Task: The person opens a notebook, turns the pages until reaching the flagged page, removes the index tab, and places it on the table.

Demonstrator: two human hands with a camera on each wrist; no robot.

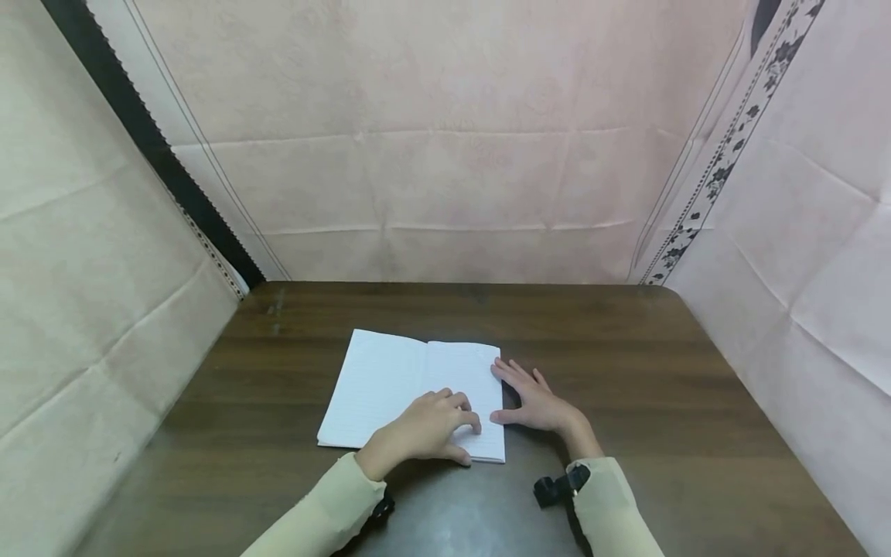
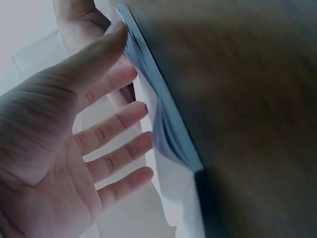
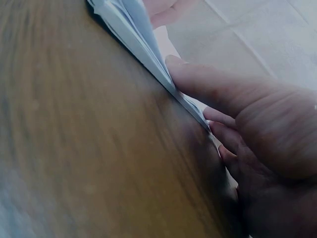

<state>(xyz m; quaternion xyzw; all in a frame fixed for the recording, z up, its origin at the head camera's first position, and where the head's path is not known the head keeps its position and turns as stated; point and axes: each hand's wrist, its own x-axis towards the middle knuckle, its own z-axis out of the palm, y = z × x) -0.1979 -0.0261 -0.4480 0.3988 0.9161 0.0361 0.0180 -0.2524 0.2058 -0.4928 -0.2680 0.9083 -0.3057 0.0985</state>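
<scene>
Dark wooden table (image 1: 626, 387), pink sheets behind. Lying open at frame centre, the notebook (image 1: 390, 379) is flat. Left hand (image 1: 428, 425) rests on its right page, fingers loosely bent; right hand (image 1: 536, 402) lies flat at the page edge, thumb touching, seemingly about to turn.

The desk (image 1: 626, 363) lies bare to the right of the notebook (image 1: 390, 379), behind it and along the left strip. Cloth walls (image 1: 445, 178) close it in on three sides. Both hands (image 1: 431, 425) crowd the notebook's near right corner.
</scene>
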